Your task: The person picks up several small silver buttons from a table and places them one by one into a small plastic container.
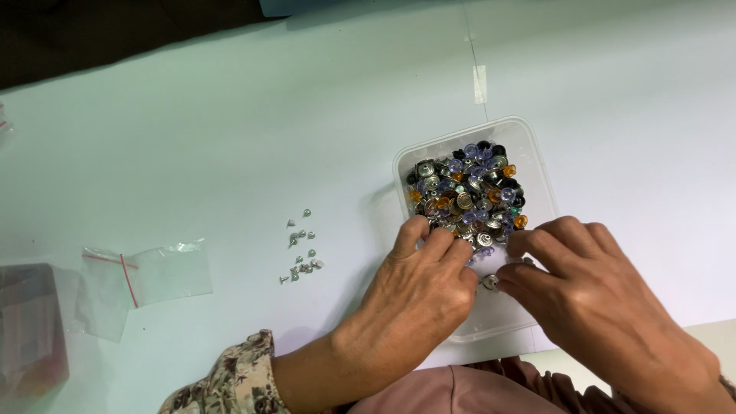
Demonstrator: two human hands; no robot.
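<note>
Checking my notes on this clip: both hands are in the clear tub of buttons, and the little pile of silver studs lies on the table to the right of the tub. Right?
Not quite. The studs lie left of the tub, not right, as the head view shows. Both the left hand and the right hand are indeed in the tub of buttons.

- Clear plastic container (537, 165) stands on the white table (230, 138), holding a heap of mixed buttons (468, 192): metal, black, lilac and orange.
- Left hand (418, 287) lies over the container's near edge, fingers curled down onto the heap.
- Right hand (579, 287) sits just beside it; its fingertips (506, 285) pinch a small metal button (490, 281).
- Both hands meet over the near part of the container.
- Small cluster of silver studs (301, 249) lies loose on the table, left of the container.
- Empty clear zip bag (146, 276) with a red strip lies further left.
- Patterned sleeve (230, 379) covers the left forearm.
</note>
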